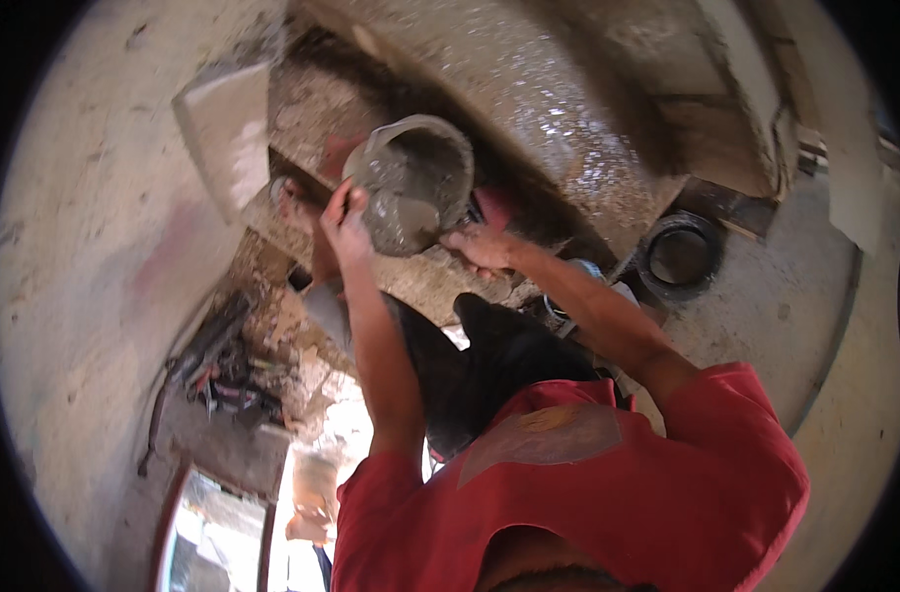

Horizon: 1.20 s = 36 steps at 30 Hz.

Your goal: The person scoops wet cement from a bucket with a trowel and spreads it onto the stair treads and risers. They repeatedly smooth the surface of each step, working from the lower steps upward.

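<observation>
We feared tilting might spill wet mortar [399,213]: upper centre, left hand [347,225] clasped the bucket [454,158], right hand [482,247] partly curled, hold unclear.

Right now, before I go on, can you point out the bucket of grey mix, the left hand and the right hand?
Bucket [422,121]: head view, on its far rim.
Left hand [345,226]: head view, middle of the hand.
Right hand [485,247]: head view, middle of the hand.

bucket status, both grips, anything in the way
Left grip on left rim of bucket, right grip at its lower right. Wet grey mix inside. Black round container off right, standing apart.
</observation>
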Motion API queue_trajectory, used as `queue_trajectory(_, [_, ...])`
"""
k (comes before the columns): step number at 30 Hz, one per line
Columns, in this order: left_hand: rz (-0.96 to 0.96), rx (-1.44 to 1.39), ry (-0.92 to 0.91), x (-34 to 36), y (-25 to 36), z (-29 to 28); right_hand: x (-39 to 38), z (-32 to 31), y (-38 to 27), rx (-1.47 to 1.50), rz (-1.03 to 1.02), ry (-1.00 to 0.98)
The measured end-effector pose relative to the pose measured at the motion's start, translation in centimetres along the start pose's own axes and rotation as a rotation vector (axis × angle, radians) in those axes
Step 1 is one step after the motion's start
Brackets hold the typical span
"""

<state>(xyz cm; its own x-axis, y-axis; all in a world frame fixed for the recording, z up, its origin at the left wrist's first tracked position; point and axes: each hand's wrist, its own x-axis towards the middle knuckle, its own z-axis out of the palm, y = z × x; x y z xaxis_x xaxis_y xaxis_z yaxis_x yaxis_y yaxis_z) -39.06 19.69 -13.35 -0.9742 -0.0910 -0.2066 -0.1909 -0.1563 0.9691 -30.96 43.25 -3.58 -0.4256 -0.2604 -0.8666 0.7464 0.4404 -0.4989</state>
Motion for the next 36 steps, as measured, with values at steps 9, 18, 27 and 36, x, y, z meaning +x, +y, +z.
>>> queue_trajectory(9, [-0.209,-0.26,0.326,-0.2,2.3,0.3,-13.2,-2.7,3.2,0.197,-0.331,0.348])
queue_trajectory(18, [-0.176,-0.09,0.341,0.4,1.4,0.0,-15.9,-9.9,9.1,-0.505,-0.105,1.228])
queue_trajectory(27, [-0.217,-0.23,0.291,0.1,1.2,-0.3,-15.6,-9.2,9.9,-0.524,-0.008,1.271])
queue_trajectory(36, [-0.235,-0.115,0.272,0.2,2.6,0.4,-16.2,-12.1,12.4,0.438,-0.109,1.29])
